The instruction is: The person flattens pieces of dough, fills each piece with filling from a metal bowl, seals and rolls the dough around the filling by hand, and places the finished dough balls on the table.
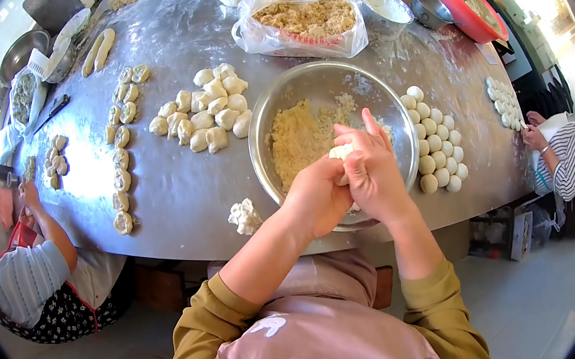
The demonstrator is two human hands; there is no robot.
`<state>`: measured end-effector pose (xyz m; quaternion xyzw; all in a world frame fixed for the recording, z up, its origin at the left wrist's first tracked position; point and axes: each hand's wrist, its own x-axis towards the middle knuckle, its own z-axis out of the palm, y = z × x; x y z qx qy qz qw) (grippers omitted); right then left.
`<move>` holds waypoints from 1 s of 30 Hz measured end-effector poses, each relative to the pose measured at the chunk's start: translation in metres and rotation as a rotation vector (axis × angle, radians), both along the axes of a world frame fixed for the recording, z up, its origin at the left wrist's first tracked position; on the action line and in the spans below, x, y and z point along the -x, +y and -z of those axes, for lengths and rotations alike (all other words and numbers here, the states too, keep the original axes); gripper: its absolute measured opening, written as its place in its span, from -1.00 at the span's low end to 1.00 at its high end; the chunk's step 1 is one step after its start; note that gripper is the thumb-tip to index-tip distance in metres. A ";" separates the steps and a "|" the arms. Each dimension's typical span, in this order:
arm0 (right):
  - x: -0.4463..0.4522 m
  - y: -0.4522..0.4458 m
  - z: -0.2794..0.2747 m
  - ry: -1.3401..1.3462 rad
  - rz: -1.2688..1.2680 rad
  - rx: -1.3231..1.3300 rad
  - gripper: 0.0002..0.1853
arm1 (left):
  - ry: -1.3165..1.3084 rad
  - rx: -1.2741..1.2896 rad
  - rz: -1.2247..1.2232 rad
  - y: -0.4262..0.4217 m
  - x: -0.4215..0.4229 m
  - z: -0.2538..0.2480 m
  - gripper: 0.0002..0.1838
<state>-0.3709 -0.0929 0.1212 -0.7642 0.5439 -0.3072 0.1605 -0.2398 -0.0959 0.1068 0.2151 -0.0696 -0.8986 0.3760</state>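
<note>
Over a wide steel bowl (257,111), my left hand (317,196) and my right hand (378,179) meet around a small piece of white dough (341,152). My left fingers curl about its near side. The right thumb presses on it while some right fingers stretch away from it. Much of the dough is hidden by the hands. Yellow crumbly filling (291,139) lies inside the bowl below them. Right of the bowl, smooth round dough balls (437,139) sit in rows. A ragged lump of dough (244,216) rests near my left forearm.
Cut dough pieces (210,106) lie left of the bowl, beside a line of rolled pieces (122,180). A plastic bag of brown filling (307,19) stands behind it. Co-workers sit at the left (30,272) and right (565,152). A red basin (471,6) is at back right.
</note>
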 end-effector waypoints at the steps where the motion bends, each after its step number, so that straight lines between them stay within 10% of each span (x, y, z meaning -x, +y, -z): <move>1: 0.004 -0.001 0.003 -0.068 -0.012 0.013 -0.31 | 0.099 0.002 0.019 0.000 -0.001 0.003 -0.57; 5: 0.005 0.006 0.011 -0.209 -0.003 0.076 -0.43 | 0.387 -0.039 0.013 0.002 -0.003 -0.005 -0.52; 15: -0.005 0.011 0.022 -0.283 0.111 0.245 -0.73 | -0.200 -0.012 -0.009 0.013 0.015 -0.017 -0.49; 21: -0.002 0.014 0.025 -0.395 0.122 0.241 -0.75 | 0.188 -0.055 0.033 0.004 0.006 -0.012 -0.44; 30: -0.020 0.021 0.014 -0.124 0.214 0.429 -0.71 | -0.141 0.161 -0.064 0.013 0.016 0.003 -0.65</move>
